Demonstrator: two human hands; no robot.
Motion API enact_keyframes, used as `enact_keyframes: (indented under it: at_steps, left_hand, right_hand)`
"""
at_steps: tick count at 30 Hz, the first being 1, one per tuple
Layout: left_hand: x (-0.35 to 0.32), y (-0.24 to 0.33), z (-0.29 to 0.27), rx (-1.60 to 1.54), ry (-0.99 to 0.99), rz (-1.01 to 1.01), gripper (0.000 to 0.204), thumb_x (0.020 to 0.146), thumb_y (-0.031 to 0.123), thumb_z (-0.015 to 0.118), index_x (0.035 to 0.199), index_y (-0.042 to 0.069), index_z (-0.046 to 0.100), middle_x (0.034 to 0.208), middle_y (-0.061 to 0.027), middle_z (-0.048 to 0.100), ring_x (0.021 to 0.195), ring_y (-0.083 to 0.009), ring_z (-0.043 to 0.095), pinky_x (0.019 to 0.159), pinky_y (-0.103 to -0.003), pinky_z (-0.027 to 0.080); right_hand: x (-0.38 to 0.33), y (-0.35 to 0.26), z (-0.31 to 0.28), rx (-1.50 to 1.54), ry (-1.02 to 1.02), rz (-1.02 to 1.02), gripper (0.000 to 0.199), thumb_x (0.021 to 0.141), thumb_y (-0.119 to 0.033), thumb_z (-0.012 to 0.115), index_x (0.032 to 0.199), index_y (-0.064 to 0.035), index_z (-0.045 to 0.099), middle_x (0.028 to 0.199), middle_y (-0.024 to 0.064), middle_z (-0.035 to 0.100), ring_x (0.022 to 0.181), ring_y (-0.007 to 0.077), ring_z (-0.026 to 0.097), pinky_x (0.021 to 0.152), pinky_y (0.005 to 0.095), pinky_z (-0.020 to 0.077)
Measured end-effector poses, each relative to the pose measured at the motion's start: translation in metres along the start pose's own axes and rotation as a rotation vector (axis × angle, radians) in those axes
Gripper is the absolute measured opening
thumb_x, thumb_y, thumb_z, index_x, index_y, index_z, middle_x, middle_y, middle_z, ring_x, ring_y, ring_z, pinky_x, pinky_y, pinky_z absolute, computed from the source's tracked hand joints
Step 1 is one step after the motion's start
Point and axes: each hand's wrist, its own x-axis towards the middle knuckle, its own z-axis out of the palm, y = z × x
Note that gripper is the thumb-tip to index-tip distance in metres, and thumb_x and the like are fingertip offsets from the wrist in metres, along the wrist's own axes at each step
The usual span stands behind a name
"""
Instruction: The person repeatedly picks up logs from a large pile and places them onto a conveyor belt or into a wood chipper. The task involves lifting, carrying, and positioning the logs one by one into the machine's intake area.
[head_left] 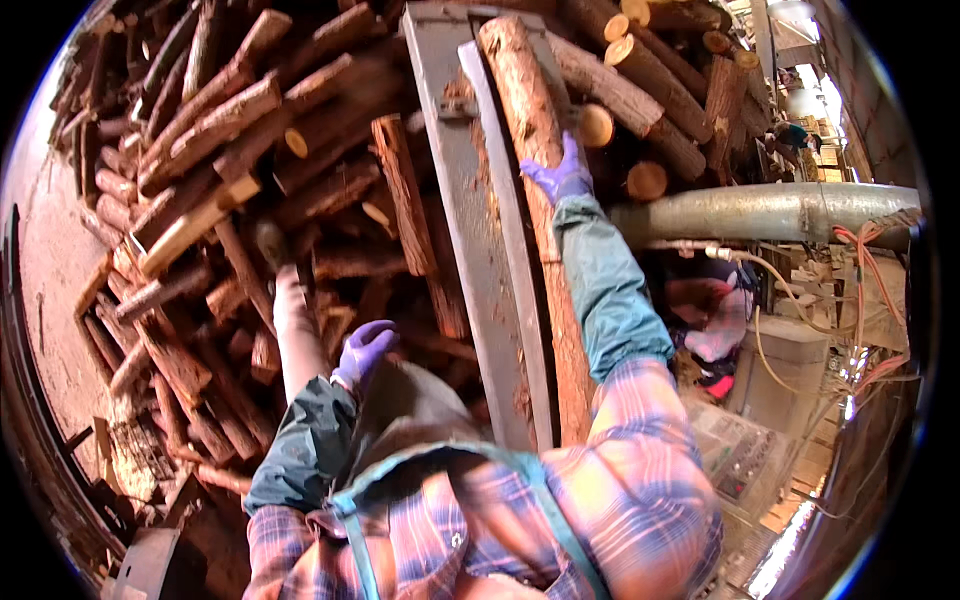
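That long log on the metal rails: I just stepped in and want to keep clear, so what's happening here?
A person in purple gloves is handling timber beside a big heap of cut brown logs. The right hand rests on a long, reddish bark-covered log lying lengthwise on a grey metal rail frame. The left hand grips the upper end of a pale, smooth pole that points down into the heap. A grey metal pipe runs across to the right.

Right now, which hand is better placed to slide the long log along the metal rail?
Right, probably. The right hand already lies on the long log resting in the grey metal rail. The left hand sits lower, beside a pale pole by the log pile, off that log.
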Motion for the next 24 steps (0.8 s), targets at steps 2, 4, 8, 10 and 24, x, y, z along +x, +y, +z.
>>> enact_keyframes:
  at_steps: [2, 4, 8, 10, 24]
  left_hand:
    - [-0.003, -0.042, -0.023, 0.086, -0.02, -0.029, 0.035, 0.09, 0.021, 0.067, 0.118, 0.001, 0.063, 0.101, -0.0044, 0.067, 0.088, -0.0118, 0.062, 0.079, -0.028, 0.051]
    - [-0.012, -0.027, -0.016, 0.059, 0.015, -0.087, 0.034, 0.09, 0.02, 0.067, 0.118, 0.002, 0.063, 0.103, -0.0038, 0.067, 0.092, -0.0112, 0.061, 0.081, -0.026, 0.05]
    - [0.021, -0.026, -0.025, 0.083, 0.01, -0.035, 0.033, 0.09, 0.018, 0.069, 0.117, 0.0, 0.062, 0.108, -0.0053, 0.067, 0.1, -0.0133, 0.06, 0.089, -0.028, 0.048]
    - [0.035, -0.016, -0.035, 0.145, 0.021, -0.037, 0.032, 0.09, 0.017, 0.069, 0.117, 0.001, 0.063, 0.109, -0.0052, 0.067, 0.101, -0.0137, 0.06, 0.091, -0.029, 0.048]
    - [0.198, 0.099, -0.153, -0.09, 0.12, -0.164, 0.032, 0.096, 0.009, 0.056, 0.126, -0.003, 0.055, 0.11, -0.0111, 0.066, 0.101, -0.0184, 0.063, 0.092, -0.031, 0.05]
  right_hand:
    - [-0.015, 0.0, 0.0, 0.003, 0.03, -0.029, 0.105, 0.065, -0.053, 0.082, 0.147, -0.0107, 0.032, 0.131, 0.0285, 0.054, 0.12, 0.0428, 0.053, 0.101, 0.0476, 0.0428]
    - [-0.029, -0.006, 0.004, 0.03, 0.333, -0.29, 0.082, 0.069, -0.043, 0.082, 0.134, -0.005, 0.048, 0.122, 0.0261, 0.059, 0.112, 0.0416, 0.057, 0.098, 0.0468, 0.0449]
    - [-0.083, -0.106, 0.053, 0.602, 0.181, -0.44, 0.05, 0.08, -0.026, 0.075, 0.12, -0.001, 0.059, 0.117, 0.0185, 0.063, 0.109, 0.0317, 0.06, 0.095, 0.0405, 0.0472]
    - [-0.129, -0.16, 0.12, 0.801, -0.104, -0.357, 0.047, 0.082, -0.025, 0.073, 0.119, -0.0012, 0.06, 0.119, 0.0171, 0.063, 0.11, 0.0294, 0.06, 0.096, 0.0379, 0.0474]
    - [0.16, -0.091, 0.451, 0.861, 0.319, 0.614, 0.09, 0.077, -0.058, 0.074, 0.137, 0.0024, 0.042, 0.14, 0.0218, 0.046, 0.124, 0.0306, 0.049, 0.104, 0.0414, 0.0401]
